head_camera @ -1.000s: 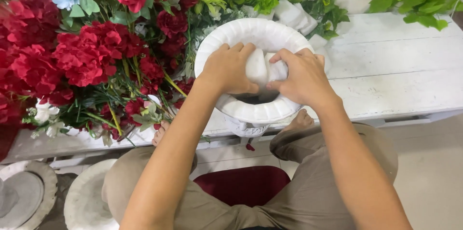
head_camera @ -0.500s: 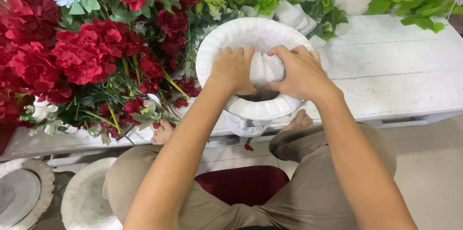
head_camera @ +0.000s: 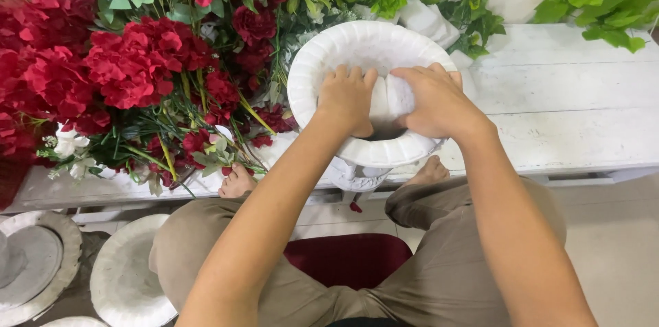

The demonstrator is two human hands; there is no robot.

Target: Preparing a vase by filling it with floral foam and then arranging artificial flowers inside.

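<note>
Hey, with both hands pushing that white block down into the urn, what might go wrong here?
Both the left hand and right hand press a white block into the white urn, which stands near the front edge of the white table; hard pushing might tip it toward the lap. The block could crack under the pressure. The red flowers lie close beside the urn and might get knocked.

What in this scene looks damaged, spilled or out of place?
Nothing stands out. Both hands, left hand and right hand, press white blocks into the upright white urn; the red flowers lie heaped beside it on the bench.
</note>
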